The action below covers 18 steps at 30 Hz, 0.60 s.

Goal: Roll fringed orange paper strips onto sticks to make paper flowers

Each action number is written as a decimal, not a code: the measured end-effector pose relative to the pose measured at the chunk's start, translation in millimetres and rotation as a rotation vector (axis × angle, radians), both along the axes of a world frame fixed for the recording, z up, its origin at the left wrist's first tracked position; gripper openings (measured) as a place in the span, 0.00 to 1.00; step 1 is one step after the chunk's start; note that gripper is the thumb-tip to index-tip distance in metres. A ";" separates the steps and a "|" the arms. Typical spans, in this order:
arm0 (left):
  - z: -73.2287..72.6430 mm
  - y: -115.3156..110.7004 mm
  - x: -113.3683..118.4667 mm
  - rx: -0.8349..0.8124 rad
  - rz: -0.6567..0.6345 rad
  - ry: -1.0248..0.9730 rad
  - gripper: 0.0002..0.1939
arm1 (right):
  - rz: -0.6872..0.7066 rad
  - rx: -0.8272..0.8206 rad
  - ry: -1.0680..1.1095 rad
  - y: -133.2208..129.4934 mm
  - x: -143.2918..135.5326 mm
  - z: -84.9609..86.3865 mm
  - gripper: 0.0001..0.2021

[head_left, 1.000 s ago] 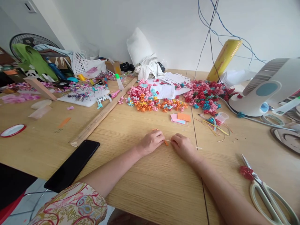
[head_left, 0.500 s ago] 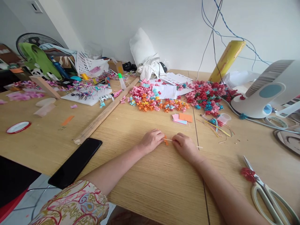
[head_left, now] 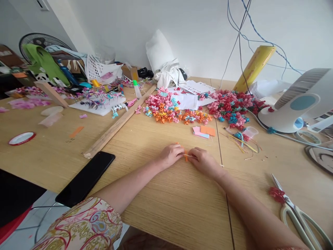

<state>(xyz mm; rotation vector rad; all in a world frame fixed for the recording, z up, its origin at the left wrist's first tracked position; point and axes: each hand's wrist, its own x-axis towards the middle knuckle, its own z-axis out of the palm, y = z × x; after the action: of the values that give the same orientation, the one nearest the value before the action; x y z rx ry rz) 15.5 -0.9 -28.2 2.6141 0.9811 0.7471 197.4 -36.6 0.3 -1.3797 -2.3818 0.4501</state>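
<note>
the right hand (head_left: 205,162) has come nearer the left hand (head_left: 169,156) — both pinch a thin stick (head_left: 185,155) (orange strip (head_left: 186,159) crossing it) — probably aligning, which calls for steadiness.

"What's on the counter (head_left: 166,201)?"
"A black phone (head_left: 85,178), lying flat. One end of a long wood bar (head_left: 121,122) is just beside it."
"And by the wall (head_left: 197,38)?"
"A tall yellow roll (head_left: 254,68), leaning to the right, with a white machine (head_left: 279,118) near it."
"What's far off on the left?"
"A big round fan (head_left: 39,41), behind a green cloth (head_left: 44,63) with a panda (head_left: 43,77) on it."
</note>
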 end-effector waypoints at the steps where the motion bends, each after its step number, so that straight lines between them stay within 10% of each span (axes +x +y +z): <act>1: -0.1 0.2 -0.1 -0.005 -0.001 -0.003 0.02 | 0.010 -0.011 -0.002 1.7 -1.6 1.0 0.04; 18: -2.3 0.8 -0.5 -0.083 0.025 -0.029 0.02 | -0.041 -0.020 0.168 12.5 -14.9 -3.3 0.07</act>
<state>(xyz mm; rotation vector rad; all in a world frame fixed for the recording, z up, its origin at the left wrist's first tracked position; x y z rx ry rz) 15.0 -0.2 -30.5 2.5174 1.0164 0.7324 182.5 -24.1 -3.0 -1.3407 -2.2165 0.5573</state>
